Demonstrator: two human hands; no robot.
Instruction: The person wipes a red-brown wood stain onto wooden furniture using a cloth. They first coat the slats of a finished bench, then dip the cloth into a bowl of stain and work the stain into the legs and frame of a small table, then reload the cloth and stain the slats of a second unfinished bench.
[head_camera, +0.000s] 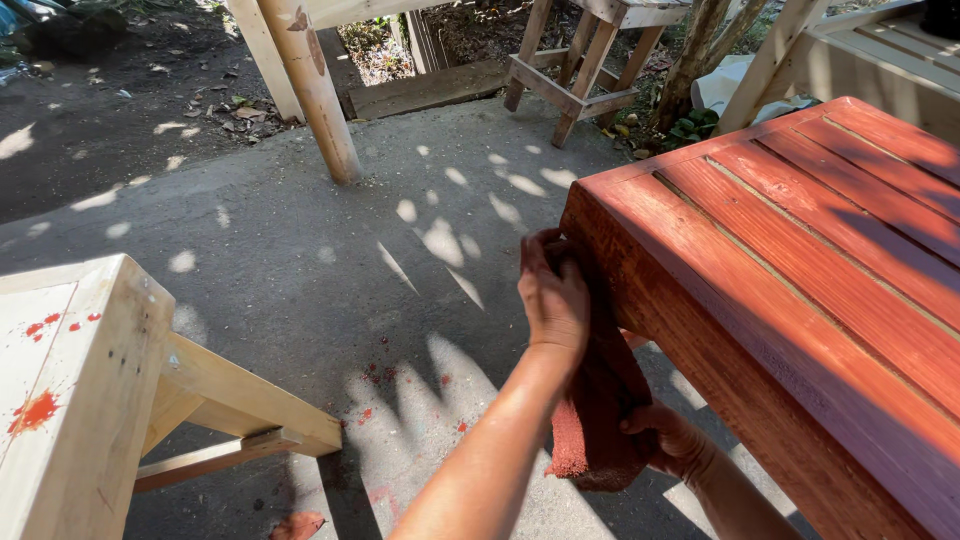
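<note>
Left hand (553, 300): arm extended, fingers closed, pressing red-stained rag (590, 420) to red worktop (780, 270) corner | Right hand (668, 440): below, gripping rag's hanging end.

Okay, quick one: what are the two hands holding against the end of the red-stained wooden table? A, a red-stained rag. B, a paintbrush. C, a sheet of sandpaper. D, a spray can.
A: the left hand presses a red-stained rag to the red table corner while the right hand grips its lower end.
</note>
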